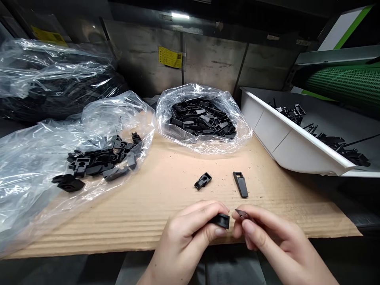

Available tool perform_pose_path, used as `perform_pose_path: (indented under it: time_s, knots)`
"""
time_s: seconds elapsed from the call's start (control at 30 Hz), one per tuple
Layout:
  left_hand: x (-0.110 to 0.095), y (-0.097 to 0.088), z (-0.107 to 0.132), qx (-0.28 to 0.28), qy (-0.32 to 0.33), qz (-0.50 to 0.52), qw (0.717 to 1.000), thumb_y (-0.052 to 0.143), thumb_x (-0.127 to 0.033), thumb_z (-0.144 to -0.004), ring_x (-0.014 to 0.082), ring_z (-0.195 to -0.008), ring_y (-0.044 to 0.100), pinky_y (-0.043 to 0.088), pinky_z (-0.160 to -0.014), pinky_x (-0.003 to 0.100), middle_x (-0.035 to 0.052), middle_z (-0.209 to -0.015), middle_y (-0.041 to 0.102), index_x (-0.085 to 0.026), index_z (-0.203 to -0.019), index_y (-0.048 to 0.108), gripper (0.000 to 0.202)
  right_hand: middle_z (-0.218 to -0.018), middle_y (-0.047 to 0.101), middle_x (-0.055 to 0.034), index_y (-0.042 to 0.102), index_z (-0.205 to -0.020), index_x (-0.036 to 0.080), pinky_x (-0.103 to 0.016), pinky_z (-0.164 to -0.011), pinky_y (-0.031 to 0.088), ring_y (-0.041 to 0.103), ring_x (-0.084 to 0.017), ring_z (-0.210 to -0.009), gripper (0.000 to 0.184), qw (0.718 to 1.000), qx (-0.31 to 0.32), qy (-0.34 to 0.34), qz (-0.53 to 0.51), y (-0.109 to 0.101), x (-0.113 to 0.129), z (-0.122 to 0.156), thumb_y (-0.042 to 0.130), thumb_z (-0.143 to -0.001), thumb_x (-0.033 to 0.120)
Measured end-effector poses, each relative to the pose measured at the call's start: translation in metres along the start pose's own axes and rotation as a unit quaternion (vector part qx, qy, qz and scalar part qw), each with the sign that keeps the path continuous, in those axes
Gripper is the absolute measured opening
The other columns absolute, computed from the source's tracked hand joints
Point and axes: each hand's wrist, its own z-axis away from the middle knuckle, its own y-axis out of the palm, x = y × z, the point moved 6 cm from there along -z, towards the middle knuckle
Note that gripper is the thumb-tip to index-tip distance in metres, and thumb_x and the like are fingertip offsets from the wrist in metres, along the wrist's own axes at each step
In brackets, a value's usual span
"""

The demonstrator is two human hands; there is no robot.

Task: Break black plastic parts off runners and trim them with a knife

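Observation:
Between the thumb and fingers of my left hand (190,233) is a black plastic part (221,221), its rounded end facing right. My right hand (267,237) pinches a small dark pointed blade (242,214), its tip toward the left; most of it is hidden in the fingers. The two held things are close but apart, above the front of the cardboard sheet (124,221). Beyond my hands lie a small black block-like part (203,181) and a longer black tapered part (240,184) with a square opening at one end.
A clear plastic bag (204,146) of black tapered parts stands at the back. Leftward, another bag (118,107) lies open with black parts spilling out, before a large filled bag (59,79). A white bin (276,138) with black pieces stands right, near a green mesh roll (344,81).

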Motion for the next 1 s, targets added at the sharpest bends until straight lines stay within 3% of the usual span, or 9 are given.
perform_pose_path:
  time_s: [0.1,0.17,0.3,0.4,0.77,1.0]
  knots:
    - [0.001,0.0,-0.002,0.011,-0.023,0.024,0.999,0.057,-0.007,-0.08,0.0128,-0.084,0.062,0.046,-0.074,0.013,-0.0014,-0.088,0.065,-0.023,-0.089,0.064,0.02,-0.07,0.063,0.003,0.061,-0.102,0.029,-0.017,-0.057,0.047,0.059,-0.01,-0.058,0.03,0.982,-0.109,-0.146,0.051,-0.002,0.009,0.006,0.053,-0.08,0.011]
    - [0.001,-0.001,-0.003,0.007,-0.029,0.034,0.999,0.057,-0.008,-0.08,0.0129,-0.082,0.061,0.046,-0.073,0.013,-0.0008,-0.087,0.064,-0.022,-0.087,0.065,0.017,-0.072,0.062,0.0022,0.061,-0.103,0.03,-0.019,-0.058,0.046,0.058,-0.011,-0.06,0.032,0.971,-0.147,-0.181,0.053,0.004,0.01,0.011,0.052,-0.08,0.01]
    - [0.002,-0.001,-0.001,0.003,-0.037,0.038,0.999,0.056,-0.008,-0.081,0.0133,-0.082,0.061,0.046,-0.071,0.014,-0.0006,-0.088,0.064,-0.022,-0.087,0.065,0.018,-0.073,0.057,-0.0025,0.061,-0.104,0.027,-0.026,-0.056,0.042,0.054,-0.015,-0.065,0.024,0.963,-0.18,-0.191,0.067,0.016,0.008,0.015,0.052,-0.082,0.018]
    - [0.002,0.0,-0.001,0.005,-0.041,0.044,0.998,0.056,-0.009,-0.081,0.0135,-0.081,0.061,0.047,-0.07,0.014,-0.0007,-0.087,0.065,-0.023,-0.086,0.065,0.018,-0.07,0.053,-0.0031,0.061,-0.105,0.026,-0.027,-0.054,0.04,0.051,-0.015,-0.062,0.026,0.959,-0.19,-0.199,0.07,0.02,0.005,0.015,0.052,-0.082,0.017]
    - [0.002,0.0,-0.002,-0.002,-0.035,0.055,0.998,0.056,-0.009,-0.081,0.0133,-0.08,0.062,0.048,-0.069,0.014,-0.0008,-0.086,0.065,-0.023,-0.084,0.066,0.017,-0.069,0.05,-0.0019,0.062,-0.1,0.025,-0.025,-0.053,0.037,0.049,-0.013,-0.061,0.023,0.969,-0.158,-0.18,0.056,0.021,0.005,0.01,0.05,-0.083,0.015]
    - [0.001,0.0,-0.004,0.011,-0.035,0.069,0.997,0.057,-0.007,-0.08,0.0117,-0.079,0.062,0.047,-0.07,0.012,-0.0024,-0.084,0.065,-0.023,-0.083,0.066,0.019,-0.07,0.051,-0.0026,0.062,-0.086,0.02,-0.026,-0.057,0.038,0.05,-0.014,-0.063,0.014,0.978,-0.134,-0.132,0.089,0.018,0.004,0.006,0.049,-0.084,0.015]
